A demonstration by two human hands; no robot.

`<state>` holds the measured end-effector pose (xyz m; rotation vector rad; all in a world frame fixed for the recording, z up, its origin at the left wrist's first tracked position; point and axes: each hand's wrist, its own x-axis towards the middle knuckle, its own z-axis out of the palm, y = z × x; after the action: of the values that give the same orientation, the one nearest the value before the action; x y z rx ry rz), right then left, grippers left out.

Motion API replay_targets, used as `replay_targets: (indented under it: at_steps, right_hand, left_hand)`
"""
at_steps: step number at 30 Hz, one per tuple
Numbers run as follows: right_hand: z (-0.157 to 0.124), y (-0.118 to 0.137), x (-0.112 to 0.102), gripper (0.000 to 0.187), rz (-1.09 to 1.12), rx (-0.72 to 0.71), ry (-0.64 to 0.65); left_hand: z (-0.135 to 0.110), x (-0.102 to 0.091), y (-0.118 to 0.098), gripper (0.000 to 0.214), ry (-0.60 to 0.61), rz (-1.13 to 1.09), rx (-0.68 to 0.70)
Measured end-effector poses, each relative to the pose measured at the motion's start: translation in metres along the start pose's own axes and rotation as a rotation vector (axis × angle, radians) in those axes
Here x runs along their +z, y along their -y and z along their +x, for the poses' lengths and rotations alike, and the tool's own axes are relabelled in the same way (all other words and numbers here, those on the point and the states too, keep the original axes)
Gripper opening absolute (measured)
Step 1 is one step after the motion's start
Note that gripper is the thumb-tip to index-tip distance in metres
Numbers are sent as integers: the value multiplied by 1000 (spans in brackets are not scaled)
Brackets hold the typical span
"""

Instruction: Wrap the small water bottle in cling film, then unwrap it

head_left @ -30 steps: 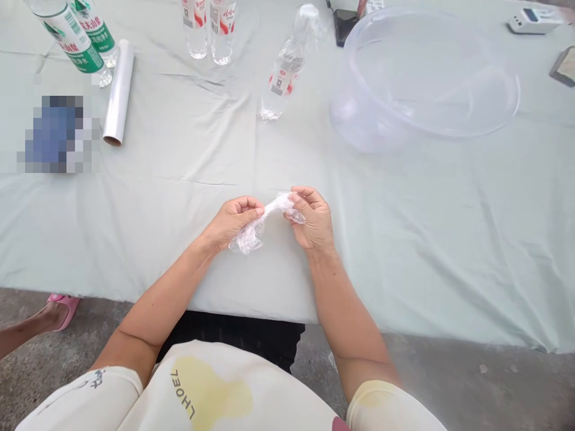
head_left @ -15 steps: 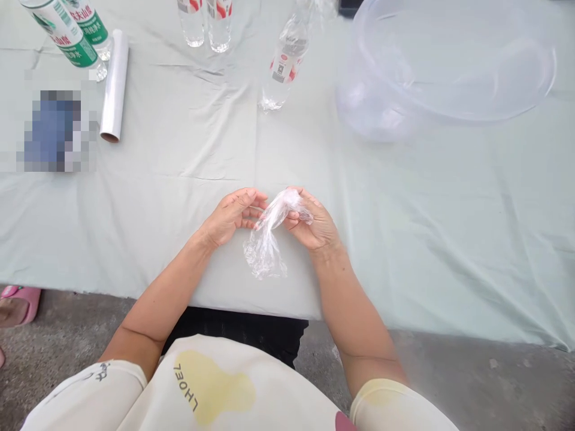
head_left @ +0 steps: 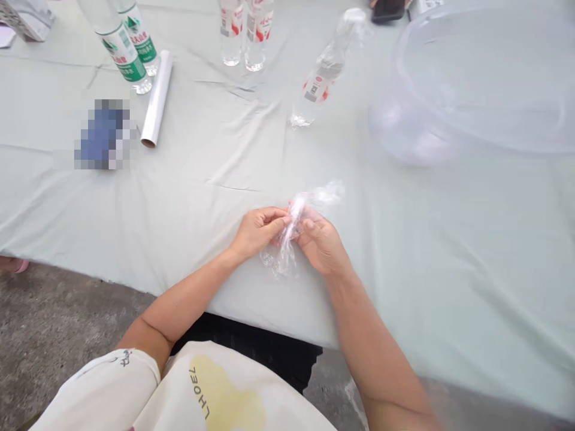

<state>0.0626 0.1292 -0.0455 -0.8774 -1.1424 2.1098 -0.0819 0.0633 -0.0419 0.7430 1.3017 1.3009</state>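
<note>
A bit of crumpled clear plastic film (head_left: 284, 251) is held between the left hand (head_left: 259, 232) and the right hand (head_left: 321, 242). Both hands are half shut, and the film is pinched in the fingers (head_left: 279, 218), close over the cloth-covered bench (head_left: 193, 203). A roll of film (head_left: 157, 99), water bottles (head_left: 231, 36) and a big clear plastic bowl (head_left: 467, 90) are set farther off.
</note>
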Motion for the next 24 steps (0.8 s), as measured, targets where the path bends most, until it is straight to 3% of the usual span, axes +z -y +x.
replay_targets:
  at_steps: [4,7,9,12,14,17,21,24]
  right_hand:
    - [1,-6,0,35,-129,-30,-151]
    - [4,-7,-7,34,-136,-46,-246]
    - [5,-6,-10,31,-107,-59,-241]
    - [5,-5,-12,28,-26,-109,-223]
    - [6,-4,-11,27,17,-141,-217]
    - [6,-4,-7,29,49,-153,-206]
    - [3,-1,-2,32,23,-96,-146]
    - [2,1,-2,35,13,-109,-174]
  left_hand:
    - [-4,3,3,22,12,90,61]
    - [-2,-1,0,20,-70,65,83]
    - [0,-6,-4,22,-96,-62,53]
    - [5,-12,-9,25,-52,-368,-93]
    - [6,-16,-11,26,-44,-456,-181]
    - [5,-17,-12,29,-37,-431,-224]
    - [2,-14,-14,42,9,-301,-185]
    - [2,-13,-16,35,-39,-236,-155]
